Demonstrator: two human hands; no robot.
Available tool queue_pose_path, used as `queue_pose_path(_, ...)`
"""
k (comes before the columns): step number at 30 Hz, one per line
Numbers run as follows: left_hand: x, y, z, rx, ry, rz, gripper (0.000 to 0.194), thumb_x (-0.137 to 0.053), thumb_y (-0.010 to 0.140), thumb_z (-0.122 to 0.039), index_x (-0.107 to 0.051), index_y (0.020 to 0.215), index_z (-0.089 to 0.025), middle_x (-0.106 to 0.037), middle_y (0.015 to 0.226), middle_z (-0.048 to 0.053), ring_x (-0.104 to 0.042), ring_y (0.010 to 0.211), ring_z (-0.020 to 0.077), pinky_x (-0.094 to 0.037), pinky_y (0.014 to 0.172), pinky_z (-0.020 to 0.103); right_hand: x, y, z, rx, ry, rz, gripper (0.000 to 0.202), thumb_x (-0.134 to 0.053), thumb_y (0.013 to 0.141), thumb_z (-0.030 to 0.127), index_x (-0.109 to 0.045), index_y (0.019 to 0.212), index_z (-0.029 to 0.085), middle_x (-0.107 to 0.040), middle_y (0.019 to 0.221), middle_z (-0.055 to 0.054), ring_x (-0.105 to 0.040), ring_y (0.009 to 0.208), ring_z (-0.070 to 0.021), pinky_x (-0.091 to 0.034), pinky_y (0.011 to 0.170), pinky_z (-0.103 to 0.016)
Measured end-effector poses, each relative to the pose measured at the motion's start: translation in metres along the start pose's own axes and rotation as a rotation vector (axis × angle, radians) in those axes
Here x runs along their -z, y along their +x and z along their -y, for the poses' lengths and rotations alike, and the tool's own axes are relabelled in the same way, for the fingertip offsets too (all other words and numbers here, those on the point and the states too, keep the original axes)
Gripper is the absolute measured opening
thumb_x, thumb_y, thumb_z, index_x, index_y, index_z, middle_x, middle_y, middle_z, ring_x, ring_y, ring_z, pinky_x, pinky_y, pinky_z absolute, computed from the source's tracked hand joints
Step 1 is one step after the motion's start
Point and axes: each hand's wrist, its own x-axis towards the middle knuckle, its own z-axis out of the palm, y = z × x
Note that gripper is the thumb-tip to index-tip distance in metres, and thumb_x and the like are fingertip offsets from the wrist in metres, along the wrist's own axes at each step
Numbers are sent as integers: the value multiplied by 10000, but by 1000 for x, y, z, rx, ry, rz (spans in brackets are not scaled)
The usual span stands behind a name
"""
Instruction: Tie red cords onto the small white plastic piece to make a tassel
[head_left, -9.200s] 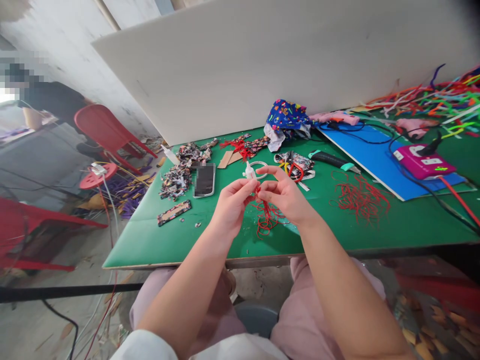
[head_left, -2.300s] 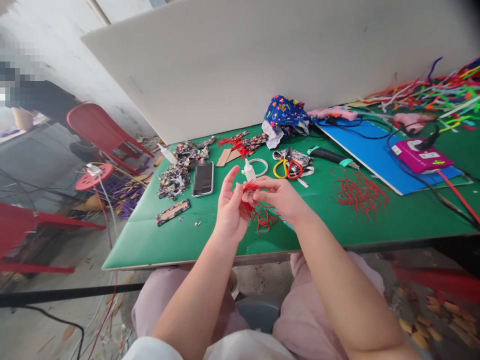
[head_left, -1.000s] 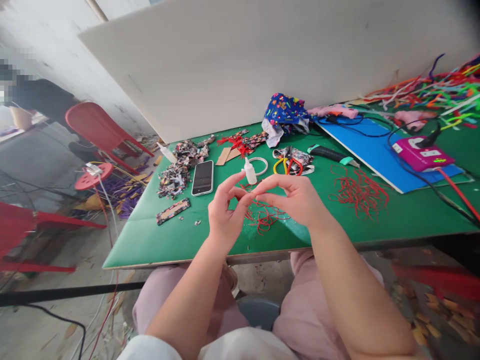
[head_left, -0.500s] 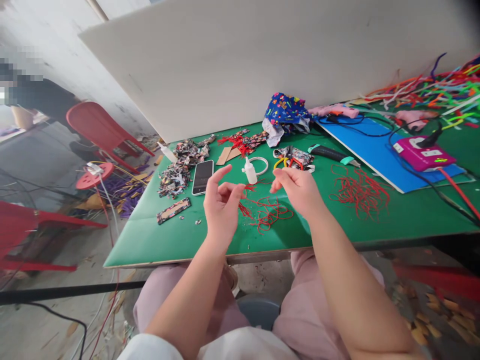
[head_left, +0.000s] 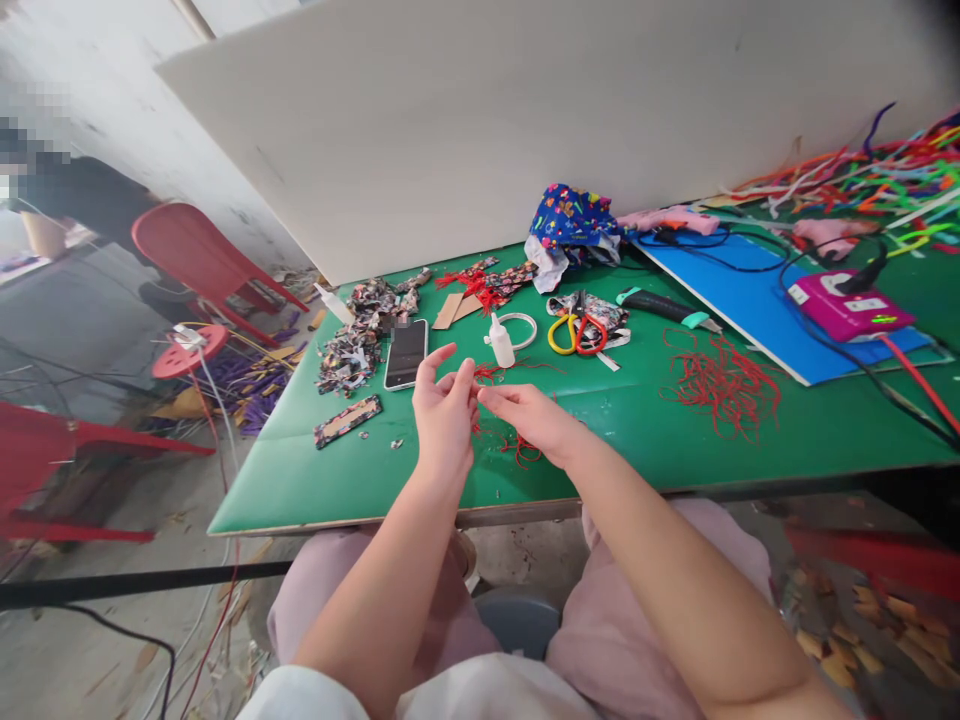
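Observation:
My left hand [head_left: 444, 412] is raised over the green table, index finger lifted and thumb pressed to the other fingers. Red strings [head_left: 489, 373] show at its fingertips, some hanging below. My right hand [head_left: 534, 420] meets it from the right, thumb and fingers pinched together against the left fingertips; what lies in this pinch is too small to make out. Under the right hand lies a loose heap of red string [head_left: 523, 452], partly covered. Just beyond the hands stand a small white squeeze bottle [head_left: 501, 342] and a white ring [head_left: 523, 330].
Scissors [head_left: 577, 335] with yellow and red handles lie by a utility knife [head_left: 667, 308]. More red string [head_left: 724, 385] is at right, near a blue board [head_left: 720, 290] and a pink power socket [head_left: 851, 305]. A phone [head_left: 406, 352] and patterned fabric pieces [head_left: 349, 355] lie at left.
My right hand has moved left and down, away from the scissors, until its fingertips meet my left hand's. My left hand has shifted only slightly.

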Motion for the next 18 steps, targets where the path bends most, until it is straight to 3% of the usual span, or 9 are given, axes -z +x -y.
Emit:
queue_pose_path(10, -5, -9, 2, -2, -8, 89, 337, -668, 731, -297, -501, 1018, -241, -479, 590, -73, -306, 385, 10, -222, 341, 140, -5, 3, -3, 37, 274, -258, 208, -729, 633, 351, -728, 812, 245, -716, 883, -17, -606, 941, -163, -398, 925, -365)
queue_pose_path(18, -11, -12, 0, 16, -62, 140, 373, -669, 728, -278, -506, 1062, -253, -491, 572, -67, -353, 407, 26, -220, 347, 139, -3, 6, -2, 86, 385, -364, 142, -767, 563, 281, -701, 666, 209, -666, 685, 13, -594, 701, -124, -446, 787, -325)
